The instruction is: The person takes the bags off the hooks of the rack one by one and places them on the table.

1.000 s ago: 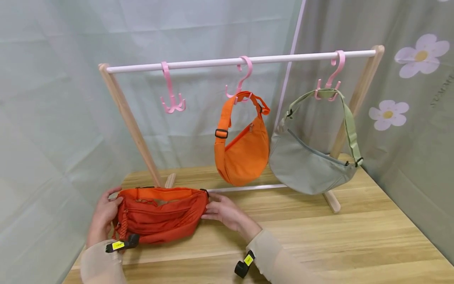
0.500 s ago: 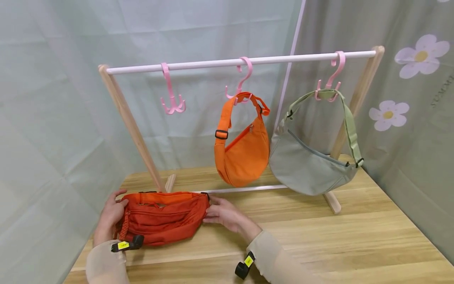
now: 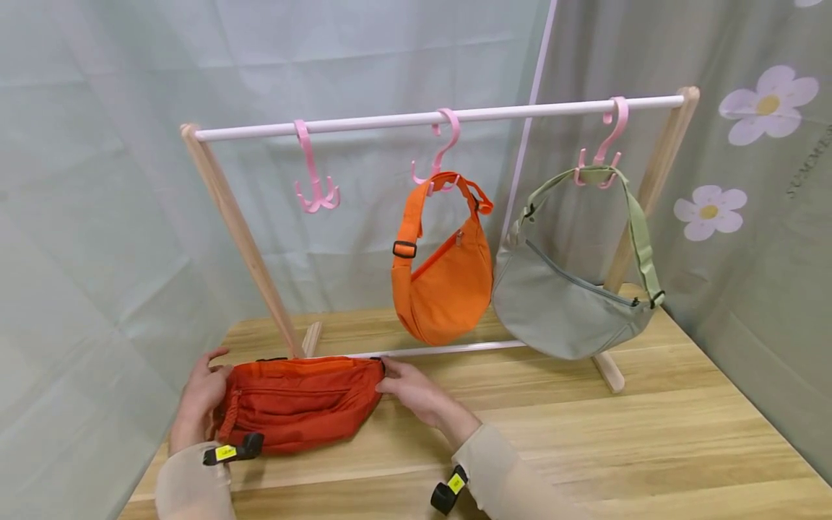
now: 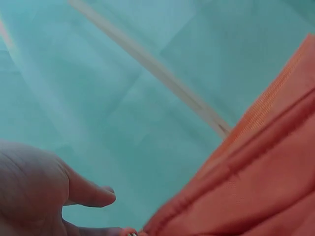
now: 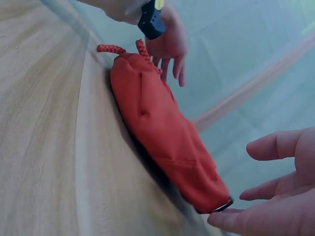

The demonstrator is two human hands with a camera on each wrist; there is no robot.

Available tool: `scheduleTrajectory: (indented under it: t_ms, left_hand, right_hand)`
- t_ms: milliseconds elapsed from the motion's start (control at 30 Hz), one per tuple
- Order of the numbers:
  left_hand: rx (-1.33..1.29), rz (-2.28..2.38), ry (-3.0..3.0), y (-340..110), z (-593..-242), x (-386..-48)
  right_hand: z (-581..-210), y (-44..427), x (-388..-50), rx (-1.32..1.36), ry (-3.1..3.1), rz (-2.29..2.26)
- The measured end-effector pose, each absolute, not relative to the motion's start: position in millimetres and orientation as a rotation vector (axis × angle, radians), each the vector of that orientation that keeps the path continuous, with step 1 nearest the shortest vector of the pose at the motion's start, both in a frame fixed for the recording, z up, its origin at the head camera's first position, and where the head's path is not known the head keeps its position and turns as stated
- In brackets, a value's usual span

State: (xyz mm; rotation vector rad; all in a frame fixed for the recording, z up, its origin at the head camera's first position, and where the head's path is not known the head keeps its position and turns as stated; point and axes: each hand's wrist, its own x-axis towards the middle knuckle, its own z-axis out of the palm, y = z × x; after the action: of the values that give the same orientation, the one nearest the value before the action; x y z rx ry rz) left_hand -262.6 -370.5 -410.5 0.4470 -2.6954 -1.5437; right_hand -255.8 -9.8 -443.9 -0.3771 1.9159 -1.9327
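A red waist bag [image 3: 292,408] with an orange back panel rests on the table at the left, its zipped front toward me. My left hand [image 3: 203,393] is at the bag's left end. In the left wrist view its thumb [image 4: 91,191] stands apart from the cloth, and a lower finger reaches the bag's edge. My right hand [image 3: 416,392] touches the right end by a black buckle [image 5: 224,205]. Its thumb and fingers are spread in the right wrist view, with one fingertip against the buckle. A braided red cord [image 3: 230,415] hangs at the bag's left end.
Behind stands a wooden rack with a white rail [image 3: 377,123]. A bare pink hook [image 3: 316,184] hangs at its left. An orange bag [image 3: 448,289] and a grey-green bag [image 3: 572,310] hang from two more hooks. The wooden table [image 3: 585,440] extends right.
My left hand has shifted slightly right with the bag's left end. The bag's top opening has narrowed, and the right hand's fingers have changed position at the other end.
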Motion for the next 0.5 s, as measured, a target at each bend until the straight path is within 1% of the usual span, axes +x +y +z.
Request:
scheduleTrajectory:
  t_ms: [333, 500]
  left_hand:
    - [0.282, -1.492, -2.623, -361.5, -394.2, -259.0]
    - [0.267, -1.503, -2.468, -354.0, -390.8, -257.1]
  right_hand:
    - [-424.6, -6.9, -249.8, -0.509, 1.963, -1.861]
    - [-413.3, -5.1, -246.6, -0.623, 1.943, -1.817]
